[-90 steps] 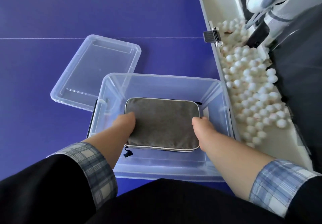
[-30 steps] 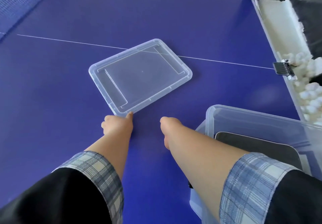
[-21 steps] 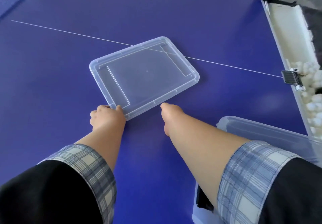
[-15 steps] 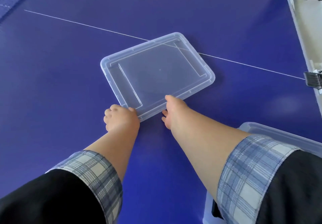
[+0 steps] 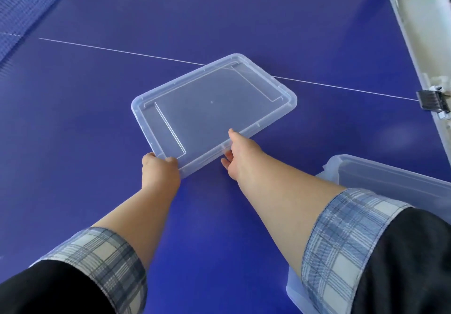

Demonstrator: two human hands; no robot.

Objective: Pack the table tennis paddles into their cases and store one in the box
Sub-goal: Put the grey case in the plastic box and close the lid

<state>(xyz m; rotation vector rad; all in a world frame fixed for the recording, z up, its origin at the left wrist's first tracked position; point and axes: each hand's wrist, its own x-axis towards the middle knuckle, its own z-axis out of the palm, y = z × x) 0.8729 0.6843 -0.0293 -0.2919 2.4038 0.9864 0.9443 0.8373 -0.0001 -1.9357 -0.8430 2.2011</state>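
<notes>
Now both hands grip the lid: left hand fingers curl over its near-left corner, right hand thumb on top, fingers under the near edge. A second ago they only touched it. Lid's flat on the tabletop; closing comes next. Box right of lid, cropped; case unseen.

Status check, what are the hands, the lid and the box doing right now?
Left hand and right hand both gripping the clear lid at its near edge. Box open, off to the right. Nothing in the way.
</notes>
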